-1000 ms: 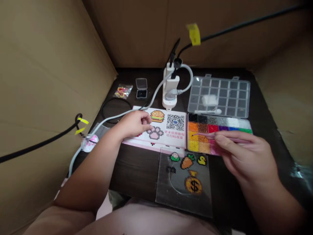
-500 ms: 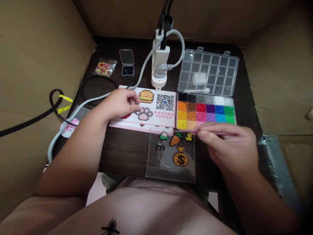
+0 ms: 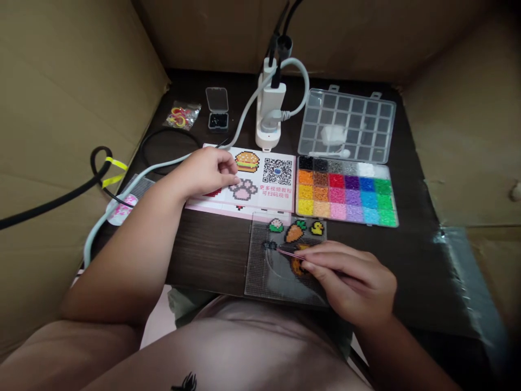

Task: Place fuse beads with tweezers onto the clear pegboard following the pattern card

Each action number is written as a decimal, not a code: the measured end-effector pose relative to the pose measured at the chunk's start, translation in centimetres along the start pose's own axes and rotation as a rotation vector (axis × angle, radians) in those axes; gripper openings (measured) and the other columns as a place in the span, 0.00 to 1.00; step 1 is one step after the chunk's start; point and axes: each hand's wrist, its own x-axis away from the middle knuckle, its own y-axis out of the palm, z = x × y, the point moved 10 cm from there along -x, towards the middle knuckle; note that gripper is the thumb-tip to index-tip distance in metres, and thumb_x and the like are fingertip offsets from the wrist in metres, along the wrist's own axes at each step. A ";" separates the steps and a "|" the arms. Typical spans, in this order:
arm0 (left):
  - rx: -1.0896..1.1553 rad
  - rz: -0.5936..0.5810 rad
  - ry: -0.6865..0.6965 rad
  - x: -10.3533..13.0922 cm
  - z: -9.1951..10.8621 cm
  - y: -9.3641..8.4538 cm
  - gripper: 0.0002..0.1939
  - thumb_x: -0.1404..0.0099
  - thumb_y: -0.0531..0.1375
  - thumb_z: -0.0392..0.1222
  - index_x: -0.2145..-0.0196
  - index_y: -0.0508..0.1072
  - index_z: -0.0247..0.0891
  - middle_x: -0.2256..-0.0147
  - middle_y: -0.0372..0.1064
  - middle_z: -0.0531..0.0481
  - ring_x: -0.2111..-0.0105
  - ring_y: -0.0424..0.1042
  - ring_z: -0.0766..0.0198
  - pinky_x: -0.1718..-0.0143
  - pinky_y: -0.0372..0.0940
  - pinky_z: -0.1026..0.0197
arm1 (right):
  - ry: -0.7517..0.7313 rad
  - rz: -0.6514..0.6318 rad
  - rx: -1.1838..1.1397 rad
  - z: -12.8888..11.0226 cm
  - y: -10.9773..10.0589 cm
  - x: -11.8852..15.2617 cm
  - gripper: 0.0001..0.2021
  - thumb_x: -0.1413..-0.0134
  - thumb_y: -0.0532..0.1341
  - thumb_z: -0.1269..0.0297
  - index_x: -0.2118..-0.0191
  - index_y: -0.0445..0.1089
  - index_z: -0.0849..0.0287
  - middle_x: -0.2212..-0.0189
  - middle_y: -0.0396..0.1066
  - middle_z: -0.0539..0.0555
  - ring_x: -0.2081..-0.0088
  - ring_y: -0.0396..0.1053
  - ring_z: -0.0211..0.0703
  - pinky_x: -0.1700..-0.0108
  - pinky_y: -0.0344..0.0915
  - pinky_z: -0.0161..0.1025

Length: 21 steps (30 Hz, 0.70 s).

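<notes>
My right hand (image 3: 354, 279) pinches a pair of pink tweezers (image 3: 291, 254), tips pointing left. Those tips are at a small cluster of black beads (image 3: 269, 245) on the clear pegboard (image 3: 260, 279); whether they hold a bead is too small to tell. Bead figures also on the board are a carrot (image 3: 295, 232), a yellow duck (image 3: 317, 228), a pink-and-green piece (image 3: 275, 225) and an orange money bag (image 3: 299, 263), partly covered by my fingers. My left hand (image 3: 214, 171) rests loosely curled on the printed pattern sheet (image 3: 254, 203), thumb apart from the fingers, beside a paw print and a burger picture.
Right of the sheet lies a bead box (image 3: 345, 190) with coloured compartments, its clear lid (image 3: 348, 117) opened backward. A white power strip (image 3: 268, 125) and cables stand behind the sheet. Farther left are a small black-bead case (image 3: 218, 119) and a plastic bag (image 3: 181, 115). Cardboard walls surround the table.
My right hand has moved left and toward me with the tweezers, from the bead box's front edge to the black beads on the pegboard. My left hand has stayed on the sheet.
</notes>
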 end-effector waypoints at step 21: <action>-0.004 -0.038 0.064 0.0 -0.5 0.6 0.08 0.43 0.64 0.45 0.70 0.72 0.38 0.76 0.66 0.55 0.76 0.65 0.67 0.74 0.58 0.62 | -0.212 0.056 0.172 -2.2 0.3 -0.4 0.09 0.45 0.62 0.75 0.68 0.78 0.55 0.73 0.80 0.50 0.73 0.79 0.39 0.69 0.77 0.29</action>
